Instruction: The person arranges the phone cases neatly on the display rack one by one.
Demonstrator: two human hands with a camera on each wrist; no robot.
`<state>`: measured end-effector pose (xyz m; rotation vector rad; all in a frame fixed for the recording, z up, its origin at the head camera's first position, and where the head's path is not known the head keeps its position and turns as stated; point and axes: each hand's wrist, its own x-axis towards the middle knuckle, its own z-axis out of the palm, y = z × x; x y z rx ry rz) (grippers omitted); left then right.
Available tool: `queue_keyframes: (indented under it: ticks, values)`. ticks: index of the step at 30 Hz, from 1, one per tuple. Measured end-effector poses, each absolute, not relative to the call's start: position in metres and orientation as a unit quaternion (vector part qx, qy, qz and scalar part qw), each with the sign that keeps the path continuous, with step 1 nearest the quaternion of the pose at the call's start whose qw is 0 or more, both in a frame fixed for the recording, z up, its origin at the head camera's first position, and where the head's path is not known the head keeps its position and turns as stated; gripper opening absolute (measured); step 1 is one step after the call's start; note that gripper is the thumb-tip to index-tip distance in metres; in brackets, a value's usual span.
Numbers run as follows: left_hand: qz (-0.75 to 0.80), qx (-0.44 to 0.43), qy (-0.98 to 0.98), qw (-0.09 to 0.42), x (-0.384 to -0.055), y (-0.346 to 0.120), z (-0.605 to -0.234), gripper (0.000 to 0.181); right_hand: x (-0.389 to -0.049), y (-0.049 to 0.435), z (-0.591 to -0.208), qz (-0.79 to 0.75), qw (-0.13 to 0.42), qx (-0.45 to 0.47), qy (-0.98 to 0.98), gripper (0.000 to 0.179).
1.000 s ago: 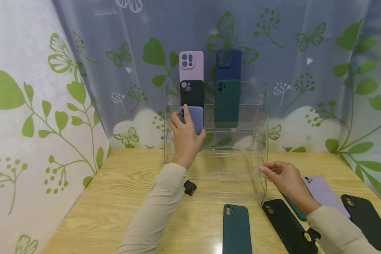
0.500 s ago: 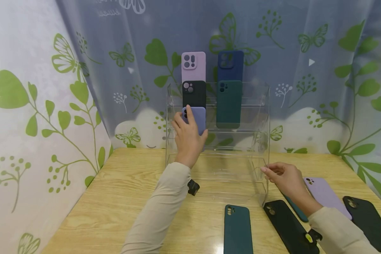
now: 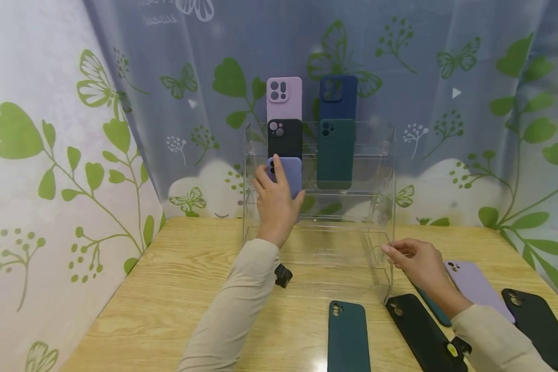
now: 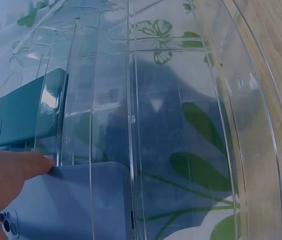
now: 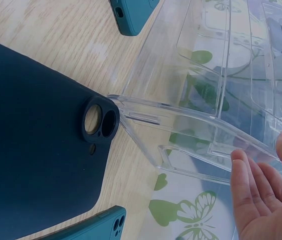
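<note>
A clear acrylic tiered display stand stands on the wooden table. My left hand holds a lavender-blue phone case upright at the left of a middle tier, thumb along one side edge and a finger over its back near the camera holes. In the left wrist view the thumb tip meets the edge of that case. At the stand's right side, my right hand pinches the side panel's edge; its fingers lie on the outer side. Behind the blue case, a black phone case fills the tier above.
A pink case tops the left column; a navy case and a green case form the right one. On the table lie a teal case, black cases and a purple case. A patterned curtain hangs behind.
The head view shifts slightly, so the scene sits a little further right. Both hands keep their places on the blue phone case and the display stand.
</note>
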<state>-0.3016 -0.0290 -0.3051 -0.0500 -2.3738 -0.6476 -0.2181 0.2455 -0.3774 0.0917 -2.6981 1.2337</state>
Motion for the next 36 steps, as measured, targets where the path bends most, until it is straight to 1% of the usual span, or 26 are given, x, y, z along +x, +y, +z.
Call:
queue_keyframes:
  ticks: [9,15,18,21,25,28,36]
  values:
    - [-0.255,-0.031,-0.906,0.336,-0.297,-0.034,-0.303,0.097,-0.218,0.245,-0.377,0.419,0.086,0.031,-0.903,0.055]
    - [-0.265,-0.075,-0.892,0.359,-0.279,-0.053,-0.289,0.094,-0.218,0.244,-0.377,0.415,0.085,0.032,-0.905,0.054]
    - [-0.293,-0.085,-0.884,0.353,-0.270,-0.070,-0.282,0.095,-0.217,0.244,-0.376,0.416,0.085,0.030,-0.905,0.055]
    - [-0.332,-0.078,-0.884,0.318,-0.264,-0.089,-0.281,0.098,-0.217,0.245,-0.376,0.419,0.085,0.029,-0.903,0.055]
    - [-0.387,-0.063,-0.888,0.238,-0.263,-0.113,-0.291,0.099,-0.217,0.245,-0.376,0.422,0.086,0.030,-0.902,0.056]
    - [-0.415,-0.058,-0.888,0.188,-0.262,-0.128,-0.302,0.095,-0.217,0.246,-0.376,0.420,0.086,0.030,-0.903,0.055]
    - [-0.468,-0.058,-0.878,0.086,-0.258,-0.152,-0.336,0.081,-0.218,0.245,-0.376,0.423,0.085,0.028,-0.902,0.054]
